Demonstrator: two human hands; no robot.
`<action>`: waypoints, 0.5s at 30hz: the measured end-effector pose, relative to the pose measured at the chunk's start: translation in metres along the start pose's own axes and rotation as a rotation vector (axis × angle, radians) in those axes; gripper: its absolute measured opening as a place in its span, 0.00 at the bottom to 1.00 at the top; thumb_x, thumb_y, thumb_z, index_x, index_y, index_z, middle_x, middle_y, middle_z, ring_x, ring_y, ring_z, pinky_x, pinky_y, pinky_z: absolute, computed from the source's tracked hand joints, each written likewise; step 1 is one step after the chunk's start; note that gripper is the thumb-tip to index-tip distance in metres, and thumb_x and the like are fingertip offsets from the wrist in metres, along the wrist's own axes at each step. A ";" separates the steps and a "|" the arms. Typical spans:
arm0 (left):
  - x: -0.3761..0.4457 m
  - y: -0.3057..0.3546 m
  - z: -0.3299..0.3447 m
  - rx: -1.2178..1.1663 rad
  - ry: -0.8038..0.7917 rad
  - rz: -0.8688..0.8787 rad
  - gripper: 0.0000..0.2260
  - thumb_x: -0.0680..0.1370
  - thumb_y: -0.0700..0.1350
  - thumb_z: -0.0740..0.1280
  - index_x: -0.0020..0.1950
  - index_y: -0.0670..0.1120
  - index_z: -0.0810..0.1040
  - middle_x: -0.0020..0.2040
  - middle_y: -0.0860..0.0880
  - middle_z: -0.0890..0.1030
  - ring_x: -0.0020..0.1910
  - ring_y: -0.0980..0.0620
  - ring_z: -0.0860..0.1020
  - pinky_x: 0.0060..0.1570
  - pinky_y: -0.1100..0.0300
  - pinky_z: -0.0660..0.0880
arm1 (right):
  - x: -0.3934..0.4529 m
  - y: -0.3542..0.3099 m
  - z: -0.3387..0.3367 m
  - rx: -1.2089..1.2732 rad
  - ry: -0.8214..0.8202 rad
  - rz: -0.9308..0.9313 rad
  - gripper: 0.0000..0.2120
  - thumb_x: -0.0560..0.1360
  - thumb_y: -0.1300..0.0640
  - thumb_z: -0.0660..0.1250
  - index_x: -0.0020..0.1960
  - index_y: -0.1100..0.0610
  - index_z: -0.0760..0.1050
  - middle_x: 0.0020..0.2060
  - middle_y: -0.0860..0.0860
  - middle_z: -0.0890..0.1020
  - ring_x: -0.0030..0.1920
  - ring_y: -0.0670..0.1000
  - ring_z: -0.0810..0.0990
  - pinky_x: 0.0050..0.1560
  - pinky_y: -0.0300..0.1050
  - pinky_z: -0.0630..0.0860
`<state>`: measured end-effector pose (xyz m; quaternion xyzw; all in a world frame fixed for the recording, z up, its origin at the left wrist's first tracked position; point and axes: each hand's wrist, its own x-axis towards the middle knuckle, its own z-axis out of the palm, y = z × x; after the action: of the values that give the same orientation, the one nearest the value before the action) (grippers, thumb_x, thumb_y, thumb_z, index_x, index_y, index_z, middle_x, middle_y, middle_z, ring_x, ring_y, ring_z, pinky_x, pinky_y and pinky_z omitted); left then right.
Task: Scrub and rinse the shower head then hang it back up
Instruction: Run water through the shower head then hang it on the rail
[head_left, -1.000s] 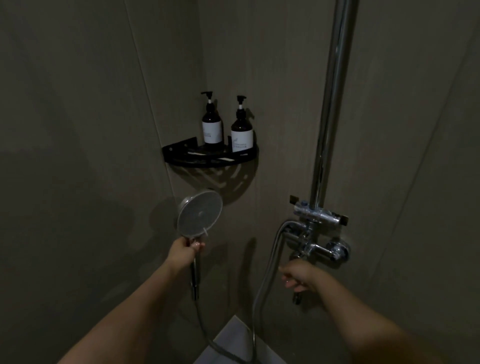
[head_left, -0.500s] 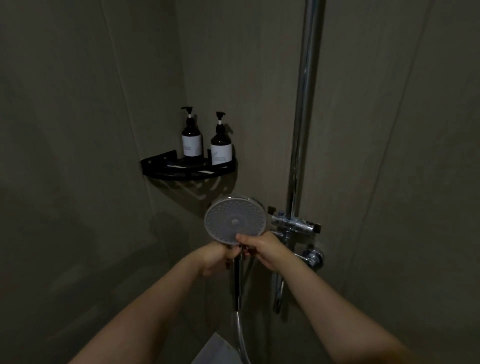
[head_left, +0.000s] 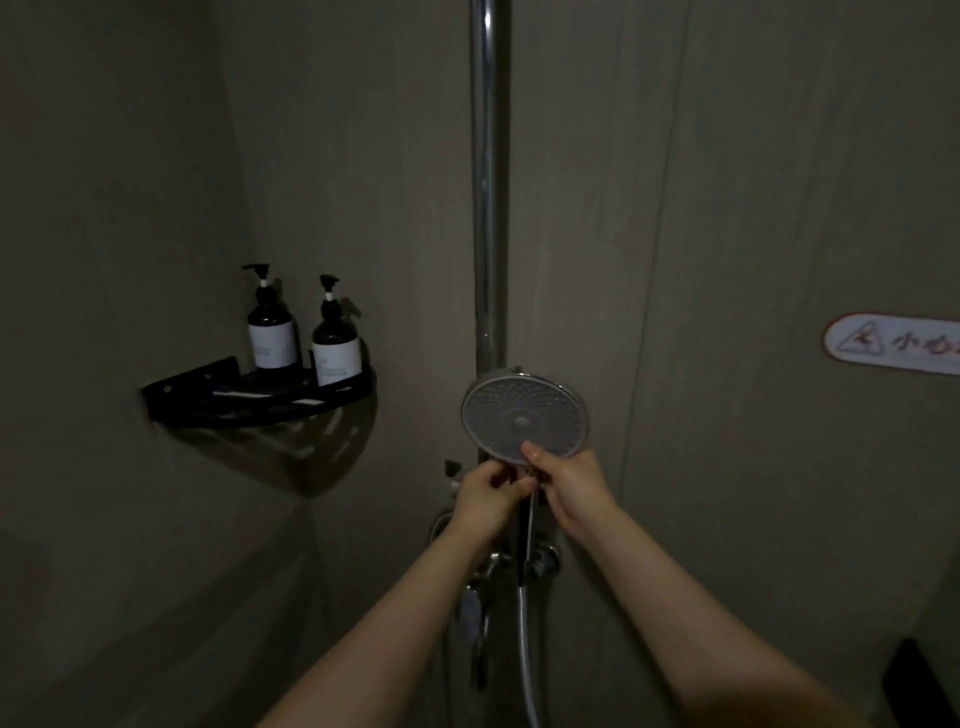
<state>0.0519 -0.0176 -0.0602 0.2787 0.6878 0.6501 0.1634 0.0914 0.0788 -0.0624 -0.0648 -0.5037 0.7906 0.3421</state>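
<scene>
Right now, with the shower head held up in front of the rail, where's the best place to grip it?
Probably the slim handle below the shower head, coming from below and the front, fingers wrapped round it. The round face is wide, flat and turned toward the camera, with no edge to close on. The left hand already grips the handle there; the right hand holds just under the face.

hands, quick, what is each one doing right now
left hand: grips the shower head handle.
right hand: fingers pinch the head's lower rim.

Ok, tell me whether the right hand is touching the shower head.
Touching. The head view shows the right hand with a fingertip laid on the lower rim of the shower head.
</scene>
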 end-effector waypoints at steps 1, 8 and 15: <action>0.006 0.004 0.006 0.029 -0.003 0.017 0.12 0.73 0.30 0.65 0.56 0.30 0.76 0.44 0.44 0.77 0.44 0.50 0.75 0.38 0.72 0.71 | 0.004 -0.004 -0.004 -0.025 0.010 -0.021 0.13 0.71 0.74 0.63 0.50 0.61 0.77 0.38 0.49 0.86 0.40 0.47 0.84 0.40 0.38 0.80; 0.047 0.008 0.031 0.134 -0.042 0.127 0.11 0.73 0.29 0.64 0.55 0.32 0.78 0.52 0.39 0.80 0.49 0.51 0.76 0.43 0.69 0.70 | 0.022 -0.022 -0.033 -0.338 0.024 -0.113 0.18 0.67 0.77 0.66 0.54 0.63 0.76 0.42 0.50 0.84 0.40 0.40 0.83 0.42 0.32 0.77; 0.079 0.000 0.031 0.104 -0.072 0.144 0.10 0.74 0.34 0.67 0.55 0.36 0.79 0.47 0.45 0.80 0.47 0.51 0.77 0.43 0.67 0.68 | 0.010 0.024 -0.067 -0.772 -0.033 0.277 0.19 0.66 0.79 0.63 0.51 0.61 0.72 0.34 0.49 0.78 0.29 0.38 0.77 0.35 0.34 0.73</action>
<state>0.0077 0.0547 -0.0523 0.3587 0.6926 0.6130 0.1262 0.1020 0.1288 -0.1125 -0.2429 -0.7552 0.5832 0.1749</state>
